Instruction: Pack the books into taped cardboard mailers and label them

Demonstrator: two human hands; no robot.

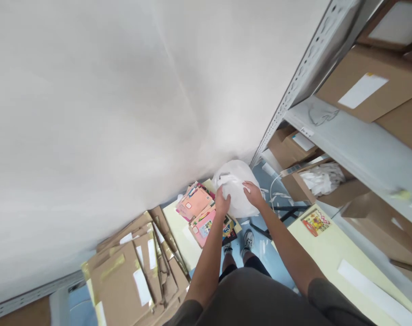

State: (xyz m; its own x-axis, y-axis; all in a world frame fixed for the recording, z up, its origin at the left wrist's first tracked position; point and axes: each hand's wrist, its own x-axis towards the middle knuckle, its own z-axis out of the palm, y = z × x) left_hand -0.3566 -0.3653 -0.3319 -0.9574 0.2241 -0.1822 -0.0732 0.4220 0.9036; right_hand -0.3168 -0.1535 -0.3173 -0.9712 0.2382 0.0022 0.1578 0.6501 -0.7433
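Observation:
A white, translucent plastic bag [240, 202] bulges out in front of me, against the wall. At its left side my left hand [222, 201] grips the edge, the thumb pointing toward the middle. My right hand [253, 194] has its fingers on the bag's right side. Beside my left hand, several thin books with pink covers [196, 203] lie in a spread pile on a pale yellow tabletop [181, 231]. What the bag holds cannot be made out.
Flattened cardboard boxes [115, 280] are stacked at the lower left. Metal shelving [358, 136] with cartons stands on the right. Below it, a pale yellow table [331, 253] bears a colourful booklet [315, 222]. A white cable [271, 188] and dark metal legs are near the bag.

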